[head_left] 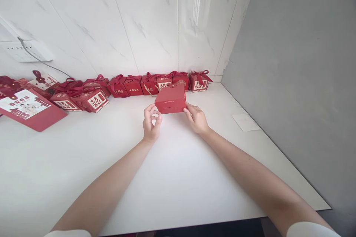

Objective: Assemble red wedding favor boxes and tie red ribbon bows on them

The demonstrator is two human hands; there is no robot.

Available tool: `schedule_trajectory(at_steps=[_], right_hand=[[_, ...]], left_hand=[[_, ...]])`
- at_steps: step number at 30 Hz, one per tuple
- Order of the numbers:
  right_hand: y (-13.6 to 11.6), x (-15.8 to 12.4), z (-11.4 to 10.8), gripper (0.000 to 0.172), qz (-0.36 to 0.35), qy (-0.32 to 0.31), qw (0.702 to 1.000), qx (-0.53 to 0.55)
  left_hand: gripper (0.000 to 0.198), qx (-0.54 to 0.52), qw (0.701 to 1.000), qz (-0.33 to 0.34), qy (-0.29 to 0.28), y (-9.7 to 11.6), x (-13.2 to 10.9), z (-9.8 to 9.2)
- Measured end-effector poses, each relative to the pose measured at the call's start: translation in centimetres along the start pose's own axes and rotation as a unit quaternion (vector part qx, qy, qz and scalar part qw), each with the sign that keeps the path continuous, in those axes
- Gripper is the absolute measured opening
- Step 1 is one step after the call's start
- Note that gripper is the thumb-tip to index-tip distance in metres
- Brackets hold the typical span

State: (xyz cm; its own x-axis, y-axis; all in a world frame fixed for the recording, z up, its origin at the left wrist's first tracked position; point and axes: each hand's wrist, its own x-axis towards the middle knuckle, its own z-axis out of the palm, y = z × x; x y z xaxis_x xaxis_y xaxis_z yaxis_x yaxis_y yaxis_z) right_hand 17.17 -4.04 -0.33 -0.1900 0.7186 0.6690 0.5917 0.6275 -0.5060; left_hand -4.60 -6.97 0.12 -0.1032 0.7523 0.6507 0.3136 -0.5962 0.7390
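Note:
A red gift box (170,103) is lifted in front of me at the centre, with a plain red side and small pale print facing me. My right hand (196,117) grips its right end, thumb on the near face and fingers behind. At the lower left corner, my left hand (151,120) curls its bent fingers against the box edge, the thumb just below it. Part of the left fingertips is hidden by the box. Behind it stands a row of red boxes with ribbon bows, among them one box (133,86) with gold print.
A lone ribboned box (198,82) stands at the row's right end. More boxes (96,100) and a red gift bag (41,118) crowd the left. A white paper piece (246,122) lies right on the white table (178,181). Tiled wall (150,22) behind, grey panel (292,63) at right.

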Motion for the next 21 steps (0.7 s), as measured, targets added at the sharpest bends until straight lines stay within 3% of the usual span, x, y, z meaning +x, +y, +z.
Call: schedule_trajectory(at_steps=[5, 10, 14, 21], right_hand=[[0.3, -0.1, -0.3, 0.057, 0.045, 0.006, 0.999, -0.009], [0.2, -0.2, 0.0, 0.047, 0.01, -0.012, 1.0, -0.004], [0.4, -0.3, 0.4, 0.04, -0.022, -0.018, 1.0, -0.011], [1.1, -0.3, 0.6, 0.03, -0.06, -0.006, 0.998, -0.033]], left_hand=[[0.051, 0.077, 0.994, 0.065, -0.035, 0.4, 0.0, -0.1], [0.062, 0.094, 0.991, 0.078, -0.046, 0.3, 0.0, 0.1], [0.067, 0.103, 0.992, 0.059, -0.045, 0.4, 0.0, 0.3], [0.059, 0.073, 0.997, -0.015, -0.035, 0.5, 0.1, 0.5]])
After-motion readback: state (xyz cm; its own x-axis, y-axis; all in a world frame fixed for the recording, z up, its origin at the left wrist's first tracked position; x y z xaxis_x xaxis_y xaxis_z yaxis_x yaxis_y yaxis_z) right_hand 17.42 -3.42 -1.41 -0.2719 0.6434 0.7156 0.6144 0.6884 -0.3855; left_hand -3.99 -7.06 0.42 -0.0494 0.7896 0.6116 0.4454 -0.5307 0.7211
